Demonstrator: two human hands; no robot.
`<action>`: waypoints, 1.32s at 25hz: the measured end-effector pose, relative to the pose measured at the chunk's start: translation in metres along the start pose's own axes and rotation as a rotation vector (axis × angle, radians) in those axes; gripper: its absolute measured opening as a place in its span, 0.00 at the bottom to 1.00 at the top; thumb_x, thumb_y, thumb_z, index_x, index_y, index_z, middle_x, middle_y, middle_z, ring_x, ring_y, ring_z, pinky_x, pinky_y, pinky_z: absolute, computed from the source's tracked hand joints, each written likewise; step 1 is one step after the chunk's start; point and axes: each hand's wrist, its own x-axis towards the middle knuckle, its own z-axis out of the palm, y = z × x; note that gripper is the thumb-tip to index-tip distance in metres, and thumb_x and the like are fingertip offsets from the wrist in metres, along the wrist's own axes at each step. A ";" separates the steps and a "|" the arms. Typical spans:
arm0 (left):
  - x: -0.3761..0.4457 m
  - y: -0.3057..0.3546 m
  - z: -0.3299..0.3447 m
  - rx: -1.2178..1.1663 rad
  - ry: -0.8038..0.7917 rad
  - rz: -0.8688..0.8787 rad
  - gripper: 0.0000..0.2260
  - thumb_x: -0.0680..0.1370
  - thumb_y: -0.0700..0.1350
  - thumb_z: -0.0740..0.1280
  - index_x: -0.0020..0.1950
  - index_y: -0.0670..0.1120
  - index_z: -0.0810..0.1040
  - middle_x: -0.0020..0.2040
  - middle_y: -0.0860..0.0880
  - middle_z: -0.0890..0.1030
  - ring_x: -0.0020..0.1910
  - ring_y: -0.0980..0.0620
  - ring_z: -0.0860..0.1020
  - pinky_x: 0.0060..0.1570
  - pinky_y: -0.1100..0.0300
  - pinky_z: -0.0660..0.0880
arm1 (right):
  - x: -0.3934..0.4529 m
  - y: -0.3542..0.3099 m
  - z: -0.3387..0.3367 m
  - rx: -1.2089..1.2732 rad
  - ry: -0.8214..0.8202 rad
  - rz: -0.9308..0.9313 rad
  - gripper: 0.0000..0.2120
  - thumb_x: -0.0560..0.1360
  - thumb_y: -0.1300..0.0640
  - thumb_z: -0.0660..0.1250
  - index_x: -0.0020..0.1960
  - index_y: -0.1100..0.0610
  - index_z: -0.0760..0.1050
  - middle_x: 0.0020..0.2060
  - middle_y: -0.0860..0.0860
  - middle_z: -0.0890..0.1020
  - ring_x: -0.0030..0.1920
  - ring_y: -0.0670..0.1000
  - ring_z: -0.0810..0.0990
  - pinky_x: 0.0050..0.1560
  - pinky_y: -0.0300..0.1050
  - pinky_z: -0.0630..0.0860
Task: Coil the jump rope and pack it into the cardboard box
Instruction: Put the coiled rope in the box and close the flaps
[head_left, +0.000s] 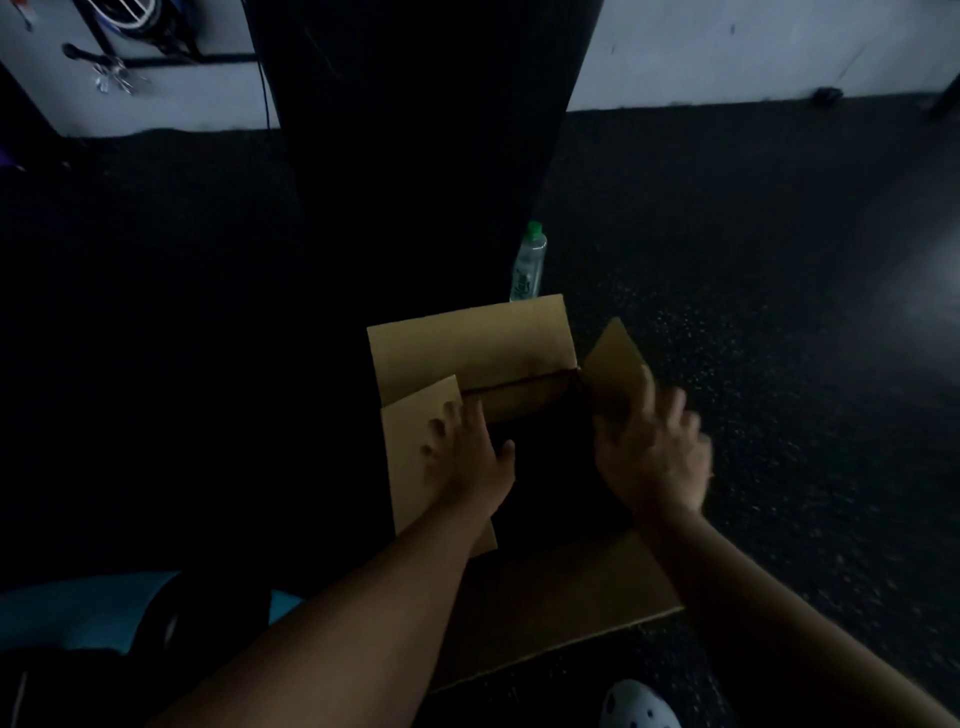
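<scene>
A brown cardboard box sits on the dark floor in front of me with its flaps spread. Its inside is black with shadow, and no jump rope can be made out there. My left hand lies flat with spread fingers on the left flap. My right hand grips the lower edge of the right flap, which stands tilted upward. The near flap lies out flat toward me.
A clear plastic bottle with a green cap stands just behind the box. A tall black object rises behind it. Dark speckled floor extends to the right. A white perforated shoe shows at the bottom edge.
</scene>
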 end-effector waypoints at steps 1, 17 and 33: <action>0.002 -0.005 0.003 0.023 -0.017 0.045 0.29 0.82 0.59 0.61 0.80 0.49 0.59 0.81 0.45 0.59 0.77 0.39 0.61 0.71 0.44 0.66 | -0.008 -0.020 0.002 -0.001 -0.017 -0.044 0.41 0.81 0.36 0.58 0.85 0.54 0.45 0.73 0.60 0.70 0.65 0.61 0.77 0.58 0.56 0.78; 0.034 -0.052 0.070 0.200 -0.024 0.341 0.40 0.76 0.60 0.34 0.84 0.44 0.55 0.86 0.43 0.49 0.84 0.42 0.45 0.79 0.44 0.37 | -0.011 -0.042 0.126 0.103 -0.260 -0.417 0.42 0.80 0.35 0.41 0.85 0.60 0.45 0.85 0.59 0.48 0.85 0.58 0.43 0.84 0.57 0.41; 0.107 -0.011 0.001 0.296 0.107 0.318 0.31 0.85 0.57 0.54 0.85 0.46 0.50 0.85 0.42 0.50 0.83 0.38 0.51 0.80 0.41 0.49 | -0.026 -0.029 0.062 0.095 -0.186 -0.972 0.36 0.82 0.37 0.54 0.83 0.59 0.60 0.80 0.56 0.69 0.81 0.55 0.64 0.83 0.54 0.54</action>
